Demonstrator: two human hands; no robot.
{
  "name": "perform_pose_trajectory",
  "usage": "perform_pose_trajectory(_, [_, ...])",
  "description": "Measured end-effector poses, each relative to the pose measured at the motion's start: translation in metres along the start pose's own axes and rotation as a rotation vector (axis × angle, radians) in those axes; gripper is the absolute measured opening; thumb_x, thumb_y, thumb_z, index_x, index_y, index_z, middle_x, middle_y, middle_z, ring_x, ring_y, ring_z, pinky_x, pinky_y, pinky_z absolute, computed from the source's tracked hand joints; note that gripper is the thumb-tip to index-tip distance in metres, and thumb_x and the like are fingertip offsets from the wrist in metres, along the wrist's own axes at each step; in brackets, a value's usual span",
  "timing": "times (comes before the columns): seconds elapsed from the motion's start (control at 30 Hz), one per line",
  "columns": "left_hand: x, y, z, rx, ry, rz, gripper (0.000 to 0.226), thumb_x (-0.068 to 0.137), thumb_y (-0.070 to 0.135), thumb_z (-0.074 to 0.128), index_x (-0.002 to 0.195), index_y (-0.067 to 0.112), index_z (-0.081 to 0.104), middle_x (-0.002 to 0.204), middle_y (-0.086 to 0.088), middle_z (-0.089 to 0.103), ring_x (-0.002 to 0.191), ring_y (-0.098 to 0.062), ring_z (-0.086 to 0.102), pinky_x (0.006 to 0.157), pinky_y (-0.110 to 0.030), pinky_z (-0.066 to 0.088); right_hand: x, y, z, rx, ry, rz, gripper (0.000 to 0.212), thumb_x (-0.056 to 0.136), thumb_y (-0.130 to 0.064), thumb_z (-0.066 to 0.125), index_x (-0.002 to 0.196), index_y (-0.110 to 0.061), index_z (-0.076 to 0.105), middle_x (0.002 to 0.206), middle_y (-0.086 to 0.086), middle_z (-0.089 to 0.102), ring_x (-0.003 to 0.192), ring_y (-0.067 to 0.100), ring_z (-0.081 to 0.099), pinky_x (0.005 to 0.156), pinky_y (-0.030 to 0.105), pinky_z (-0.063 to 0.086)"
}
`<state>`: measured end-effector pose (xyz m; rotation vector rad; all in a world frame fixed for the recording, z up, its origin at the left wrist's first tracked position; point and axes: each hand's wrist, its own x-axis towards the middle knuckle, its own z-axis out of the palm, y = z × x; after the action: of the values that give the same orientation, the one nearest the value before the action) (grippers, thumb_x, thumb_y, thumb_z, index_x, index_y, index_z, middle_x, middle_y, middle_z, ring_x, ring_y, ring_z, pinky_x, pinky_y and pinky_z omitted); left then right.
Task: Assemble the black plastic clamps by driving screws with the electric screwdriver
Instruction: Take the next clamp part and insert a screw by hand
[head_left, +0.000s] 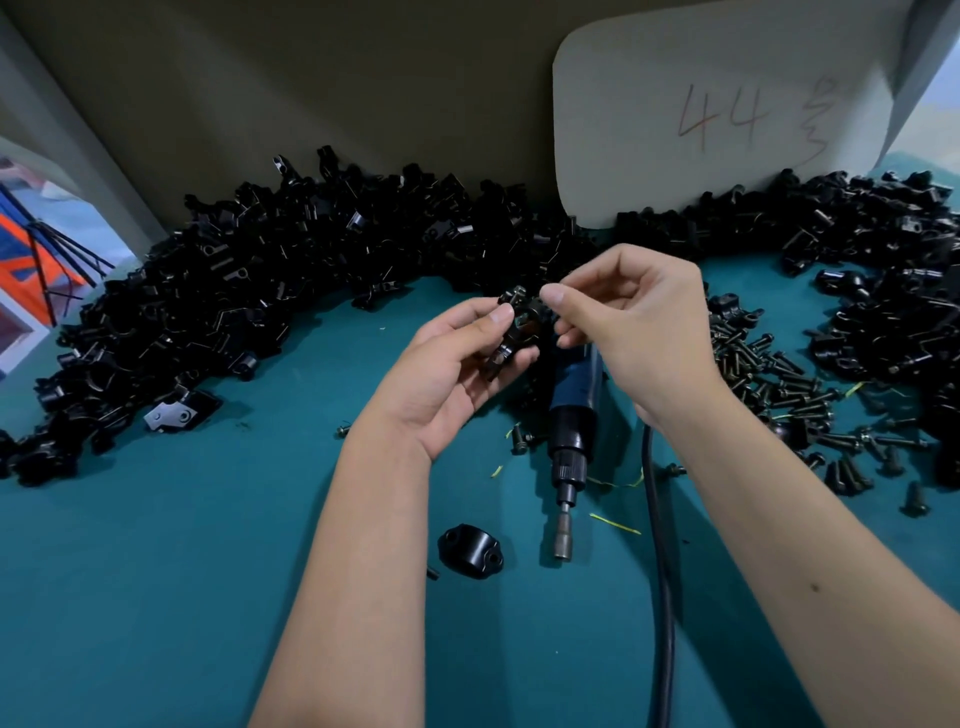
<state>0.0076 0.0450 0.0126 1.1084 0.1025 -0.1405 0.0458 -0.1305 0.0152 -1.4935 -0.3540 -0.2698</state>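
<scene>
While the electric screwdriver (569, 441) lies idle on the teal table (208, 571), the step in hand looks like seating a screw by finger.

Left hand (457, 364): fingers curled round a black clamp (511, 332), held up above the table, mid-scene.
Right hand (634, 322): thumb and fingertips pinch a small part at the clamp's top; probably a screw, though I cannot tell.
Doing it well: keep the clamp steady and its hole facing up, start the screw straight, and only then reach for the driver just below the hands.
Supplies: loose screws (789, 395) to the right; clamp pile (260, 270) along the far side; a spare clamp half (470, 552) near, left of the driver tip.
Hard to see: the pinched part and the clamp's hole are masked by fingers; the driver's upper body hides under the right hand.
</scene>
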Motion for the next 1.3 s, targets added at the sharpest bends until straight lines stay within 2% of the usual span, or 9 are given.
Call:
perform_pose_trajectory(0.1, [0.0,0.001,-0.001,-0.013,0.006,0.009,0.01,0.094,0.016,0.07,0.088,0.016,0.078,0.091,-0.006,0.074,0.078,-0.019,0.073,0.071,-0.022,0.059,-0.002,0.002,0.002,-0.057,-0.039,-0.029,0.016,0.083,-0.011,0.087,0.078,-0.011,0.072,0.067,0.007,0.073,0.055,0.023,0.07,0.055,0.027,0.057])
perform_pose_trajectory(0.33, [-0.002,0.002,-0.001,-0.032,-0.014,0.004,0.012,0.094,0.018,0.071,0.088,0.018,0.081,0.095,-0.006,0.076,0.078,-0.019,0.073,0.069,-0.022,0.059,0.0,-0.002,0.002,-0.012,0.06,-0.095,0.016,0.083,-0.018,0.087,0.077,-0.017,0.072,0.068,0.007,0.073,0.057,0.025,0.071,0.055,0.031,0.058])
perform_pose_trajectory(0.5, [-0.002,0.002,-0.003,-0.048,-0.01,-0.013,0.008,0.096,0.017,0.07,0.099,0.013,0.077,0.097,-0.008,0.073,0.078,-0.019,0.073,0.07,-0.023,0.059,-0.004,-0.001,0.005,-0.057,-0.024,-0.042,0.016,0.083,-0.017,0.087,0.079,-0.009,0.074,0.067,0.007,0.072,0.056,0.023,0.07,0.053,0.028,0.057])
perform_pose_trajectory(0.67, [-0.004,0.004,-0.001,-0.133,-0.018,0.0,0.015,0.092,0.015,0.07,0.083,0.017,0.082,0.093,-0.007,0.077,0.077,-0.02,0.074,0.07,-0.023,0.059,-0.003,-0.006,0.007,0.1,-0.087,0.109,0.011,0.095,-0.012,0.074,0.085,-0.011,0.079,0.073,0.006,0.067,0.063,0.014,0.06,0.054,0.025,0.053])
perform_pose_trajectory(0.8, [-0.005,0.002,0.005,-0.266,-0.074,-0.013,0.01,0.087,0.015,0.071,0.086,0.013,0.081,0.095,-0.012,0.075,0.077,-0.021,0.072,0.069,-0.022,0.059,-0.003,-0.011,0.005,0.254,-0.176,0.237,0.012,0.098,-0.01,0.069,0.097,-0.011,0.081,0.067,-0.004,0.059,0.056,0.01,0.051,0.055,0.019,0.049])
perform_pose_trajectory(0.9, [-0.004,-0.001,0.013,-0.35,-0.1,-0.036,0.012,0.084,0.014,0.07,0.091,0.009,0.08,0.096,-0.015,0.074,0.075,-0.023,0.071,0.067,-0.022,0.059,-0.003,-0.016,0.005,0.328,-0.149,0.257,0.006,0.087,-0.015,0.077,0.086,-0.009,0.077,0.063,-0.005,0.061,0.052,0.008,0.051,0.052,0.018,0.046])
perform_pose_trajectory(1.07, [-0.002,-0.004,0.021,-0.406,-0.078,-0.092,0.044,0.082,0.014,0.071,0.123,0.001,0.059,0.103,-0.019,0.066,0.075,-0.022,0.069,0.065,-0.02,0.059,-0.002,-0.013,0.006,0.307,-0.071,0.262,0.019,0.083,-0.019,0.083,0.071,-0.015,0.069,0.063,-0.001,0.057,0.051,0.011,0.046,0.05,0.021,0.045])
perform_pose_trajectory(1.2, [-0.002,-0.003,0.019,-0.425,-0.079,-0.098,0.033,0.082,0.013,0.07,0.112,0.0,0.065,0.099,-0.021,0.07,0.075,-0.023,0.069,0.065,-0.02,0.06,-0.002,-0.012,0.004,0.353,-0.149,0.253,0.019,0.08,-0.027,0.08,0.087,-0.01,0.077,0.074,0.004,0.059,0.059,0.012,0.05,0.054,0.02,0.047])
perform_pose_trajectory(1.3, [-0.003,-0.003,0.017,-0.43,-0.085,-0.093,0.031,0.083,0.013,0.07,0.111,0.001,0.064,0.097,-0.021,0.07,0.075,-0.025,0.069,0.065,-0.022,0.06,-0.002,-0.013,0.003,0.345,-0.171,0.234,0.014,0.083,-0.023,0.077,0.086,-0.01,0.078,0.076,0.003,0.063,0.06,0.012,0.051,0.053,0.02,0.048])
